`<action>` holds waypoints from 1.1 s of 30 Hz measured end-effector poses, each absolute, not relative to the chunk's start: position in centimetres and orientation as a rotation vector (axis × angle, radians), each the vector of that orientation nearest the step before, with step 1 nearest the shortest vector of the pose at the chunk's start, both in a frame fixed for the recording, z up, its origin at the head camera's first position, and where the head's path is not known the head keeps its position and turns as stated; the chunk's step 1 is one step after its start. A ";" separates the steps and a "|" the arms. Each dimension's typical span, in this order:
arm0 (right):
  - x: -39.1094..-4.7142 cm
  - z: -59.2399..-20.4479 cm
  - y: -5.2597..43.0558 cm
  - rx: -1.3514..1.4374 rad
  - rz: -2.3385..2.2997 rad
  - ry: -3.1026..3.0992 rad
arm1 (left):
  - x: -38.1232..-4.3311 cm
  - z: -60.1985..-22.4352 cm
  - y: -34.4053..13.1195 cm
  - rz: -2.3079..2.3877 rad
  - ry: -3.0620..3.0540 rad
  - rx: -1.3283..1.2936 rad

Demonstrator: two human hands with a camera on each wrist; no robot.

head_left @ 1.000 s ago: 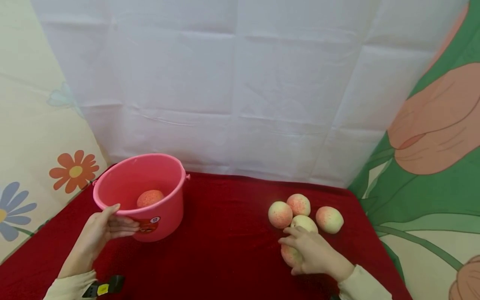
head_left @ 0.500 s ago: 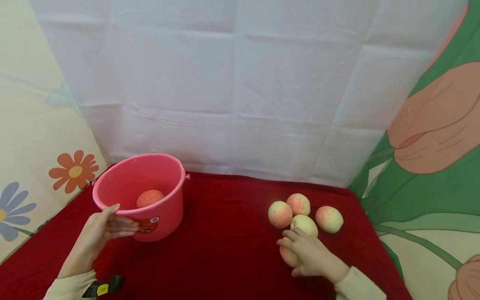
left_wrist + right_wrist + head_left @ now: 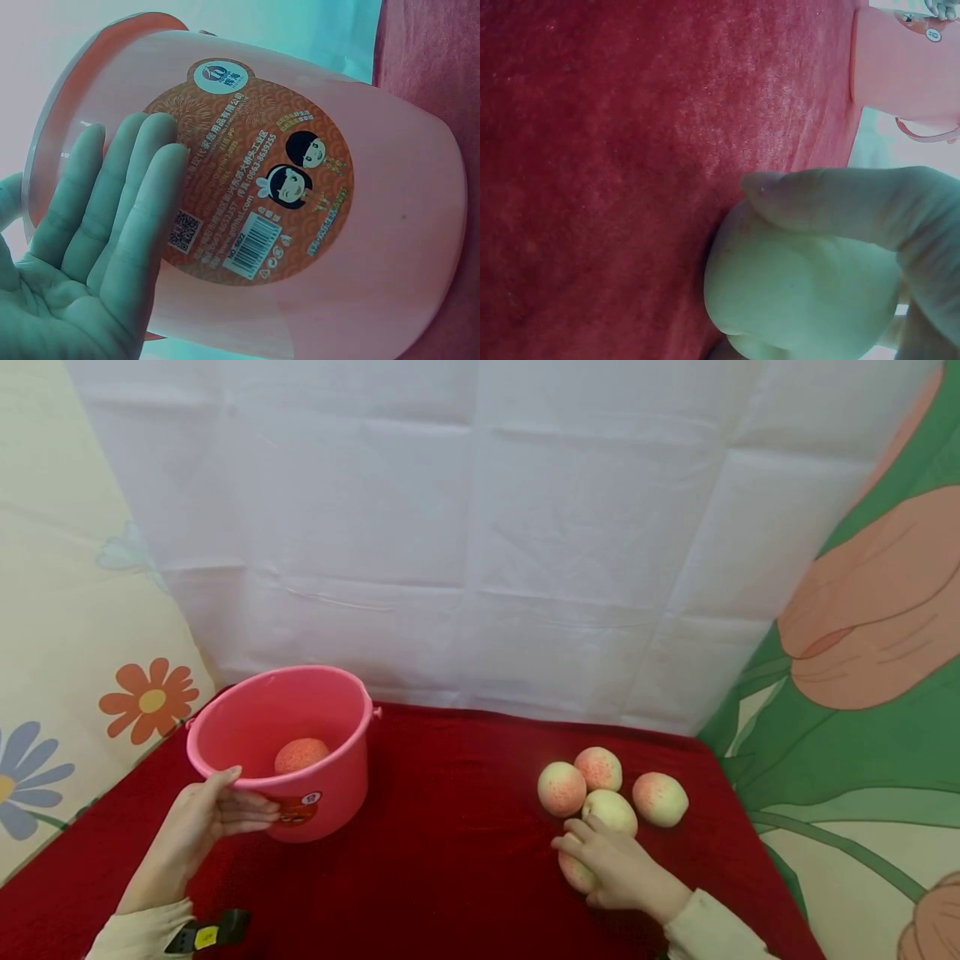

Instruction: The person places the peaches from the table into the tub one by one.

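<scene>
At the left of the head view stands a pink bucket (image 3: 337, 802) with a reddish peach (image 3: 302, 755) inside. My left hand (image 3: 198, 818) pinches its near rim, thumb over the edge and fingers along the labelled outside wall; those fingers (image 3: 112, 217) look fairly straight in the left wrist view. On the right, my right hand (image 3: 626, 868) grips the nearest peach (image 3: 576, 872), which still sits on the cloth. Thumb and peach (image 3: 802, 289) show closely in the right wrist view; the other fingers are mostly hidden. Just beyond the fingers lies a pale yellow peach (image 3: 613, 812).
Three more peaches lie close behind: a left one (image 3: 562, 789), a back one (image 3: 598, 769) and a right one (image 3: 660, 799). Red cloth (image 3: 450, 827) covers the table between bucket and peaches. A white sheet (image 3: 465, 543) hangs along the back edge.
My right hand has shifted slightly left, and its fingers lie further over the nearest peach, which has edged slightly left too. The left hand and bucket stay in place.
</scene>
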State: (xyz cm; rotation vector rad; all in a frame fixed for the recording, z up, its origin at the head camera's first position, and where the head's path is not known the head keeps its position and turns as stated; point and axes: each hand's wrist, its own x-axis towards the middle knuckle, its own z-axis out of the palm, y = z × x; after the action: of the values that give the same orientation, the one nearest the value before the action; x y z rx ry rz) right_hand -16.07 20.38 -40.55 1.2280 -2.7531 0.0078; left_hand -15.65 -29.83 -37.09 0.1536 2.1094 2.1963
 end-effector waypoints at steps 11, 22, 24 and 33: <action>-16.2 -40.7 20.4 1.252 -0.003 -2.713 | -15.6 -37.0 -29.7 2.199 2.096 0.143; -16.3 -40.1 20.1 1.256 0.013 -2.686 | -15.6 -37.1 -29.7 2.212 2.095 0.175; -16.3 -40.0 20.1 1.253 0.020 -2.680 | -15.6 -37.1 -29.7 2.208 2.105 0.175; -16.7 -39.5 20.1 1.266 0.049 -2.607 | -15.6 -37.0 -29.6 2.204 2.108 0.134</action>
State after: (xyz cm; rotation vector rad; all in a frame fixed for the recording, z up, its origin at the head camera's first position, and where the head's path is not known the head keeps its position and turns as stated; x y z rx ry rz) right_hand -16.72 20.14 -39.47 1.2660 -2.6066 0.0495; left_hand -15.64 -29.57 -37.00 0.1338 2.1082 2.2044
